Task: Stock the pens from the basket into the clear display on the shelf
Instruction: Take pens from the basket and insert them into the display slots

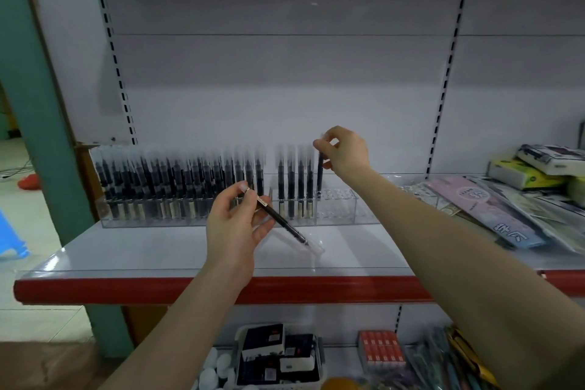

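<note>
In the head view, the right hand (343, 150) pinches the cap end of an upright pen (320, 174) between thumb and curled fingers, holding it vertical over the clear display (335, 210) on the shelf (133, 250); its lower tip sits at or just inside the holed top of the display, right beside the last standing pen (309, 187), and whether it has reached the bottom cannot be told. The next bare holes lie toward three o'clock from that pen, so the row seems to be filling from nine o'clock to three, with one gap left between the main block of pens (177, 187) and the short group at the right hand. The left hand (235, 222) grips a second pen (281, 220) near its gold-banded end, thumb and fingers curled round it; this pen's long axis slants from about ten o'clock at the hand to four o'clock at its clear-capped tip, which hangs just above the shelf in front of the display. To stand in a hole it would likely need turning to vertical; the gap lies just beyond it at about twelve o'clock, nearer the left hand than the right. The two hands are apart, each with its own pen. A white basket (319, 358) of dark boxes sits on the lower shelf at six o'clock; whether pens remain in it cannot be seen. At three o'clock, flat stationery packets (487, 212) carry the word "LEARN" and large characters too skewed to read; printing on the tissue packs (525, 172) and the red box (381, 351) is too small to make out.
</note>
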`<state>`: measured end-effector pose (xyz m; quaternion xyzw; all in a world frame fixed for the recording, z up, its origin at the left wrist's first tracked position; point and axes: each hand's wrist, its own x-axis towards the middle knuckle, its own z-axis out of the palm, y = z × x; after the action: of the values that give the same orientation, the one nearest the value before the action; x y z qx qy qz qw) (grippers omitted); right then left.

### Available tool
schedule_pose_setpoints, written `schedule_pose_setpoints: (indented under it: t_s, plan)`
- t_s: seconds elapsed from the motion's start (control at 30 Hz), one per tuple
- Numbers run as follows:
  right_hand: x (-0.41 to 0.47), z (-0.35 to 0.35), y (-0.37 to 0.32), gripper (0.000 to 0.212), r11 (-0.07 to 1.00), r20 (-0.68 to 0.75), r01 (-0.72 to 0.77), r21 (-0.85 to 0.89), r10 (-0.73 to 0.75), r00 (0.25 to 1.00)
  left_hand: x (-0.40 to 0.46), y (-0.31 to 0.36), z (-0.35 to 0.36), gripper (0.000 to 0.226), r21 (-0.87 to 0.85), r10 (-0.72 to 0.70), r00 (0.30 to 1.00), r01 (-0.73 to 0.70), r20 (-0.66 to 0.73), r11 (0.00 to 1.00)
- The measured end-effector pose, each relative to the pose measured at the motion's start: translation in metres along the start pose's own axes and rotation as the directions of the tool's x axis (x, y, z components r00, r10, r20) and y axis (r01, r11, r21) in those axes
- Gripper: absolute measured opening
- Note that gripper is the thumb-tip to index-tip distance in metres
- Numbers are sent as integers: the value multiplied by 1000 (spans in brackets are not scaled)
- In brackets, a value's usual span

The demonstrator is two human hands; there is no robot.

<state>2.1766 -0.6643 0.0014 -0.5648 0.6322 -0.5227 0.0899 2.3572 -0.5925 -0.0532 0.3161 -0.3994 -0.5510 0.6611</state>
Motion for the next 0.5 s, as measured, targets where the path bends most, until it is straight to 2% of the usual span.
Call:
schedule_pose_setpoints:
  t_s: [0.17, 0.37, 0.5]
  plan:
    - [4, 3, 10, 12, 998, 94, -69, -5, 70, 993, 2, -3, -3, 18, -10, -8, 1000, 8, -1, 1000]
    - [2, 2, 15, 13, 995, 114, -87, 52, 80, 990, 3, -6, -6, 19, -38, -25, 999, 24, -28, 999]
    - [-5, -4, 16, 36, 974, 161, -170, 149, 146, 976, 3, -6, -8, 10, -148, -88, 992, 73, -91, 986]
